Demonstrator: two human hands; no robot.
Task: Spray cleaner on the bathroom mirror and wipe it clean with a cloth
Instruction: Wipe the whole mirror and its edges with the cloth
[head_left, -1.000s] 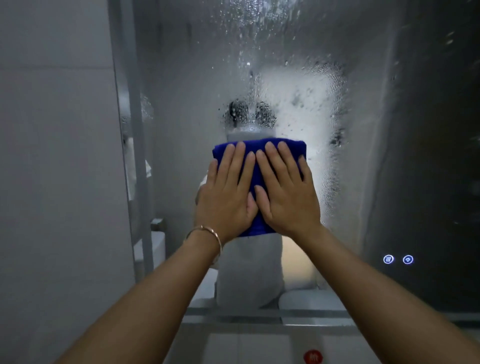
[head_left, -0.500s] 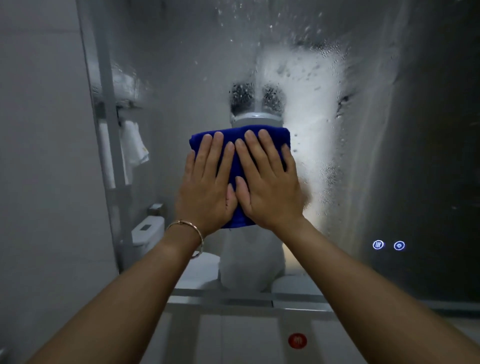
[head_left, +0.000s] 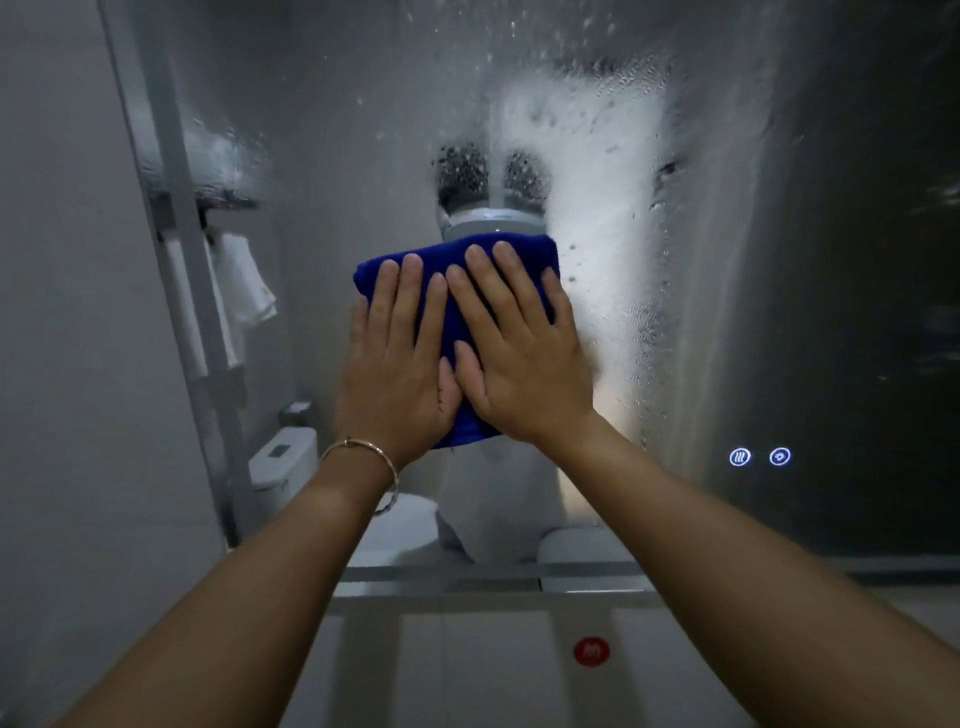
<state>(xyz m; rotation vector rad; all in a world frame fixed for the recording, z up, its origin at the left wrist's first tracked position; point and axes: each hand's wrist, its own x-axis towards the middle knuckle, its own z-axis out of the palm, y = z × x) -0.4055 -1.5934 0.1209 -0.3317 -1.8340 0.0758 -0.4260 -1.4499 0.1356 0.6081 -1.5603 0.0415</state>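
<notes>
A folded blue cloth (head_left: 452, 260) lies flat against the bathroom mirror (head_left: 727, 260). My left hand (head_left: 395, 374) and my right hand (head_left: 519, 358) press on it side by side with straight fingers, thumbs touching. A gold bracelet sits on my left wrist. Droplets and a patch of white spray film cover the glass to the right of the cloth and above it. The cloth's lower half is hidden under my palms.
Two lit touch icons (head_left: 759, 457) glow on the mirror at lower right. The mirror's frame edge (head_left: 176, 260) runs down the left beside a tiled wall. The reflection shows a toilet (head_left: 283, 462) and hanging towels. A red round sticker (head_left: 591, 650) sits below the mirror.
Both hands and the cloth have slid leftward across the glass. My view has shifted too, so more of the mirror's left side and its reflected towels show.
</notes>
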